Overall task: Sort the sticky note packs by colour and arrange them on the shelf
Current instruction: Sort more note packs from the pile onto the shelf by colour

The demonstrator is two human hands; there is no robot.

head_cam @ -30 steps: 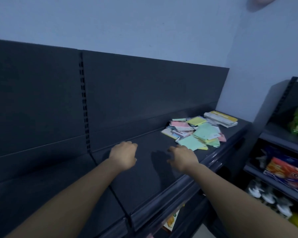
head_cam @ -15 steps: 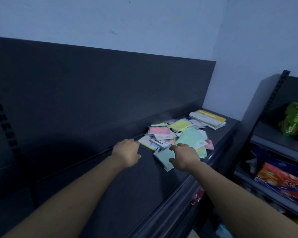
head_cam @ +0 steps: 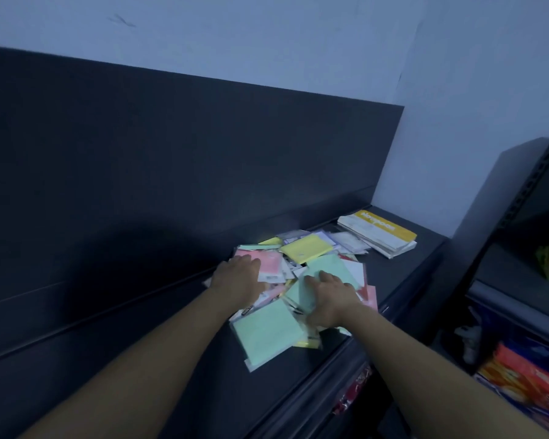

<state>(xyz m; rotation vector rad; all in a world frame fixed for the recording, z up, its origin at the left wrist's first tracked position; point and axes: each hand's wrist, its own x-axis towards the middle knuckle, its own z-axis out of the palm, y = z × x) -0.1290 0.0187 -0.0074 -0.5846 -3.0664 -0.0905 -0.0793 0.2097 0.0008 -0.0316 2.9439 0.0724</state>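
Left grip, right grip — atop sticky packs

White lettering on the yellow-banded stack is unreadable.

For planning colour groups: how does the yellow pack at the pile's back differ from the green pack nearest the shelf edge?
The yellow pack lies uncovered on top; the green pack is partly overlapped. The yellow pack lies far back, the green pack nearest. Both lie flat.
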